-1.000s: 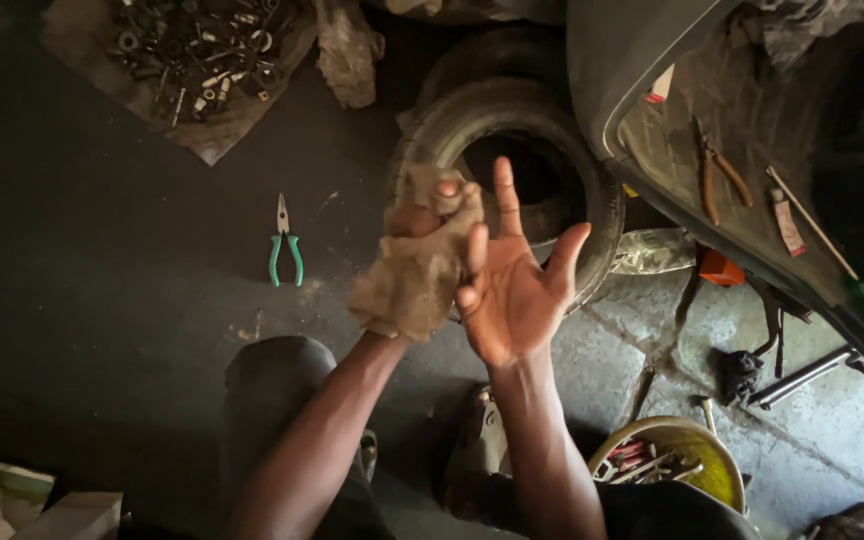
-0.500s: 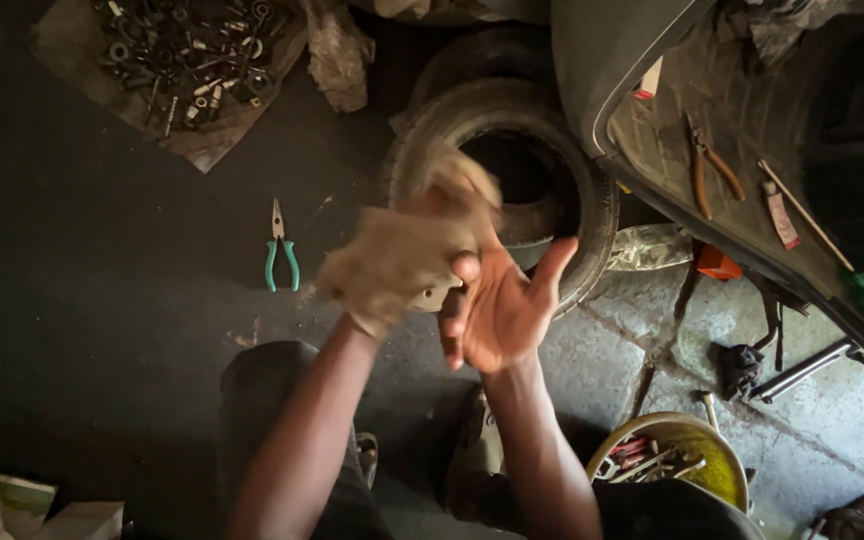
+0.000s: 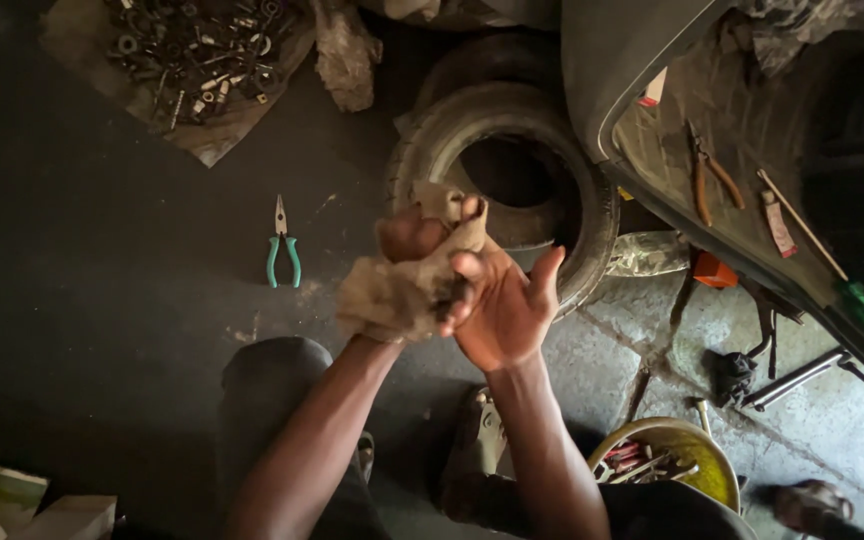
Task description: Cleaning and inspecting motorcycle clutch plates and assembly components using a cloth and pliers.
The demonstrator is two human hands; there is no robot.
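My left hand (image 3: 407, 240) grips a crumpled beige rag (image 3: 397, 290) and presses it into the palm of my right hand (image 3: 502, 305). The right hand is held palm up in the middle of the head view, with its fingers curling around the edge of the rag. Both forearms reach up from the bottom of the frame, above my knees. Most of the left hand is wrapped in the cloth.
A small tyre (image 3: 512, 180) lies just beyond my hands. Green-handled pliers (image 3: 283, 245) rest on the dark floor to the left. A cloth with several nuts and bolts (image 3: 192, 60) sits top left. Tools lie on a vehicle panel (image 3: 752, 200) at right; a yellow bowl (image 3: 672, 465) holds tools.
The right hand's spread fingers have curled in around the rag. The left hand has rubbed the rag down across the right palm.
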